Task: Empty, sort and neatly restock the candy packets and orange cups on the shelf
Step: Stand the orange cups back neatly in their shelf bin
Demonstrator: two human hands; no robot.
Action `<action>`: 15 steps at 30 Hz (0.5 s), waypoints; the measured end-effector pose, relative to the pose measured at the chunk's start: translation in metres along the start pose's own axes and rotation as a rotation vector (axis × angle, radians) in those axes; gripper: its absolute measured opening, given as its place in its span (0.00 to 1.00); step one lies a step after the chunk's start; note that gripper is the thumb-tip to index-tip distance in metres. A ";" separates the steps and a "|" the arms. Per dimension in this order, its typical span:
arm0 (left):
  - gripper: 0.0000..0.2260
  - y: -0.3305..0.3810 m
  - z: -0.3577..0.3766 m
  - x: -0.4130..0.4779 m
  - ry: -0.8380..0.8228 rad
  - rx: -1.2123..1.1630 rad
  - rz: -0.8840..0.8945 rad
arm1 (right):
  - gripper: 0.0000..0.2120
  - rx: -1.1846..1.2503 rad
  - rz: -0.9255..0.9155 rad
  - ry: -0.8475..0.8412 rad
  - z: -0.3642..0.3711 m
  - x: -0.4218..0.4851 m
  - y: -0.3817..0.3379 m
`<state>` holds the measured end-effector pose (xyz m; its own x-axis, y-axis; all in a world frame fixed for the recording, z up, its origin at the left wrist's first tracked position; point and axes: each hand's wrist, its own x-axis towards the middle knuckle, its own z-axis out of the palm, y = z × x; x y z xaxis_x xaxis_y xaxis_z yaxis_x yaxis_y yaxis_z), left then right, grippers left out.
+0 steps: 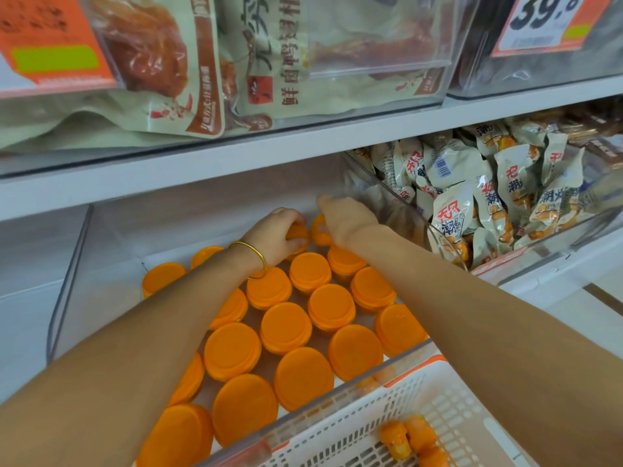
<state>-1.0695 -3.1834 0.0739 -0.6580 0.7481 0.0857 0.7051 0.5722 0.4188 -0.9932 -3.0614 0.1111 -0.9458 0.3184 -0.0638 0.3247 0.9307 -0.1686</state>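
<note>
Round orange-lidded plastic cups (286, 326) are being handled in a clear shelf bin (69, 271): a rear cup (298, 234) is being gripped by the left hand (274, 234); the right hand's (347, 220) grip cannot be told.

White shelf board (236, 156) spans frame; clear bins (539, 72) above, orange price tag (542, 21) top right. Even light.

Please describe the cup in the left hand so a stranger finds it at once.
Find the clear bin of orange cups, left of the candy packets. At its back, the left hand, wearing a gold bangle, grips one cup; its neighbour is under the right hand.
</note>
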 end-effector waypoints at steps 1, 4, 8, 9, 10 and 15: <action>0.18 -0.001 -0.001 -0.002 0.003 0.011 0.010 | 0.09 0.043 0.015 0.022 0.002 0.001 0.002; 0.21 -0.004 -0.003 -0.006 0.031 0.056 0.011 | 0.11 0.168 0.080 0.010 0.004 0.005 0.005; 0.22 -0.011 -0.004 -0.011 0.053 0.014 -0.002 | 0.15 0.097 0.104 -0.066 0.006 0.000 0.003; 0.21 -0.014 -0.004 -0.012 0.058 0.016 0.012 | 0.15 0.047 0.098 -0.053 0.005 -0.002 0.002; 0.20 -0.015 -0.004 -0.013 0.070 0.029 0.022 | 0.15 -0.020 0.082 -0.024 0.004 -0.005 0.002; 0.18 -0.018 -0.008 -0.023 -0.012 0.162 -0.004 | 0.19 -0.042 -0.042 -0.054 0.010 -0.011 0.012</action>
<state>-1.0690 -3.2133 0.0718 -0.6585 0.7490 0.0725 0.7363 0.6214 0.2680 -0.9784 -3.0555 0.0995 -0.9564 0.2702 -0.1109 0.2836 0.9500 -0.1306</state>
